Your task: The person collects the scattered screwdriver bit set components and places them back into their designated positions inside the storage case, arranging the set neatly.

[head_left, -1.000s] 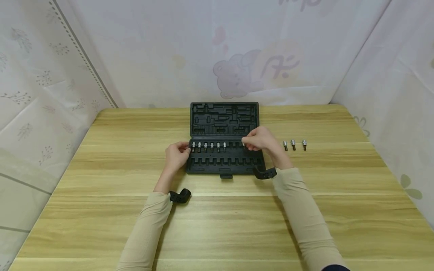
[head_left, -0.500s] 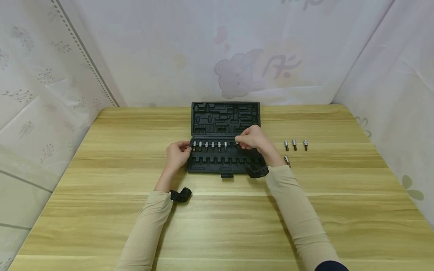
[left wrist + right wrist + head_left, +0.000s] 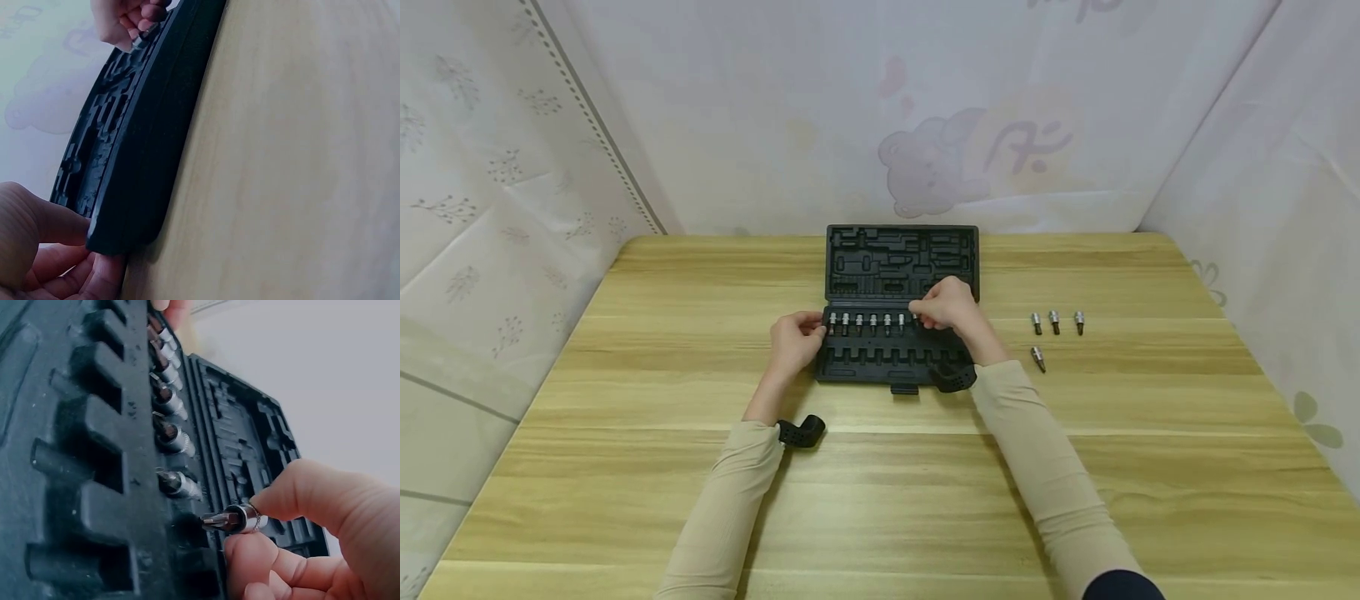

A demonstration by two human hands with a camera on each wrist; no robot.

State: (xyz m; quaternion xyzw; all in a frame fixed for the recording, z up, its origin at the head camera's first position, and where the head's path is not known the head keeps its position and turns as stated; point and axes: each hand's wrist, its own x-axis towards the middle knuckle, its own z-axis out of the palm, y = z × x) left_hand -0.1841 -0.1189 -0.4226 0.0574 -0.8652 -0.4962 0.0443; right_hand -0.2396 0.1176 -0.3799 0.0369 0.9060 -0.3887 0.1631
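An open black plastic socket case (image 3: 880,342) lies on the table with its lid (image 3: 887,263) folded back. My left hand (image 3: 795,343) grips the case's left end, thumb above and fingers beneath in the left wrist view. Between thumb and fingertips, my right hand (image 3: 951,305) pinches a silver bit socket (image 3: 247,519) by its round end. Its dark tip points at the slots, just past the last seated one. Several bit sockets (image 3: 177,439) sit side by side in the upper row. The lower row of slots (image 3: 892,357) holds nothing.
On the wooden table (image 3: 880,492), right of the case, three bit sockets (image 3: 1055,322) stand in a line. Another bit socket (image 3: 1037,359) lies tilted in front of them. A patterned cloth (image 3: 760,125) hangs behind the table.
My right hand has moved left along the upper row with the bit socket, uncovering the tilted bit socket on the table. My left hand keeps its hold on the case.
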